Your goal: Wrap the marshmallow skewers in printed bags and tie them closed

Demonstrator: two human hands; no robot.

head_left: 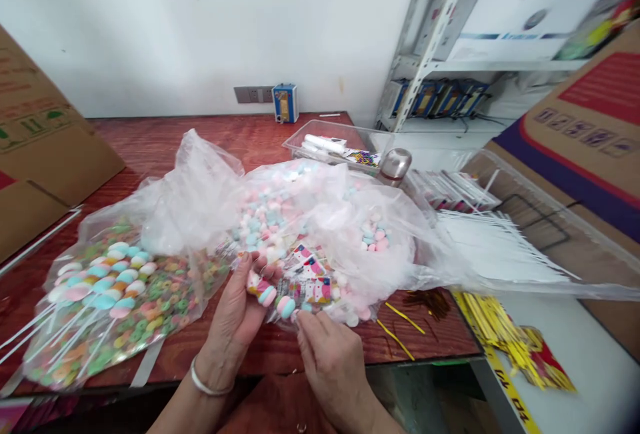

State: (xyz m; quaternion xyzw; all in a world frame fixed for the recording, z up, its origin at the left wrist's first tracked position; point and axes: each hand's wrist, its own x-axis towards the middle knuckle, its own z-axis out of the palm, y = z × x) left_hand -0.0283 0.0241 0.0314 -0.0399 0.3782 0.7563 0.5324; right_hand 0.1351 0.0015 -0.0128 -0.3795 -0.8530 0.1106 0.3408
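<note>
A short row of pink, white and blue marshmallows, a marshmallow skewer, runs between my two hands at the table's front edge. My left hand is closed round its upper left end, where a colourful printed wrapper shows by the fingers. At the lower right end, the pinched fingers of my right hand grip it; they hide the stick there. Just behind lies an open clear bag of loose marshmallows, with small printed sachets on top.
Finished marshmallow skewers on white sticks lie on a bag of ring candies at left. White sticks, a steel flask and a clear tray stand right. Yellow twist ties lie near the edge. Cardboard boxes flank the table.
</note>
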